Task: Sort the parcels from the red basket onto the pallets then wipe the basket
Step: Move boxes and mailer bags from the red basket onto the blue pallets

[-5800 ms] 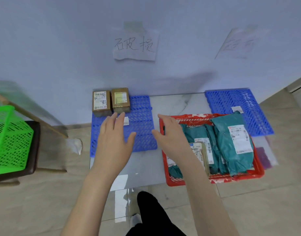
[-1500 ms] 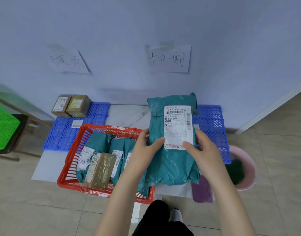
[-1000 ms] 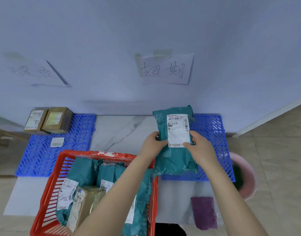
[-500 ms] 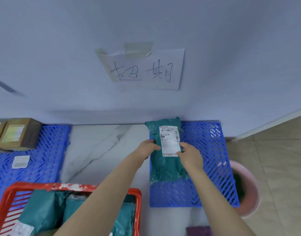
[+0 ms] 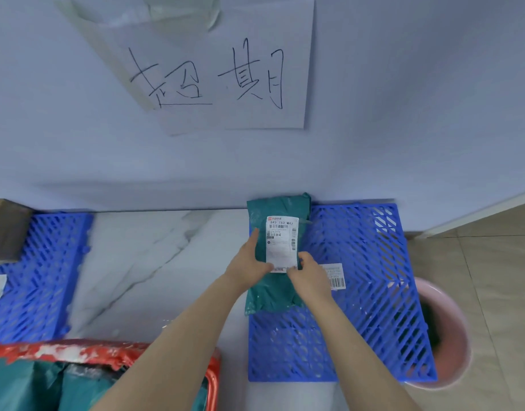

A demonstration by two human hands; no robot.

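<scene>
A teal parcel bag (image 5: 277,209) with a white shipping label lies on the left back part of the right blue pallet (image 5: 365,280), against the wall. My left hand (image 5: 249,262) holds its left edge, thumb across the label's lower corner. My right hand (image 5: 310,275) grips the bag just below the label. The red basket (image 5: 107,353) is at the bottom left with more teal parcels (image 5: 27,387) inside. The left blue pallet (image 5: 38,277) carries a brown box (image 5: 6,229) at the far left edge.
A handwritten paper sign (image 5: 213,69) is taped to the wall above the right pallet. A loose barcode label (image 5: 333,275) lies on that pallet. A pink bucket (image 5: 445,336) with something dark green inside stands right of it. White marble floor (image 5: 154,256) lies between the pallets.
Both hands carried the teal parcel from above the basket forward and down onto the right pallet by the wall. The view has moved closer and to the right.
</scene>
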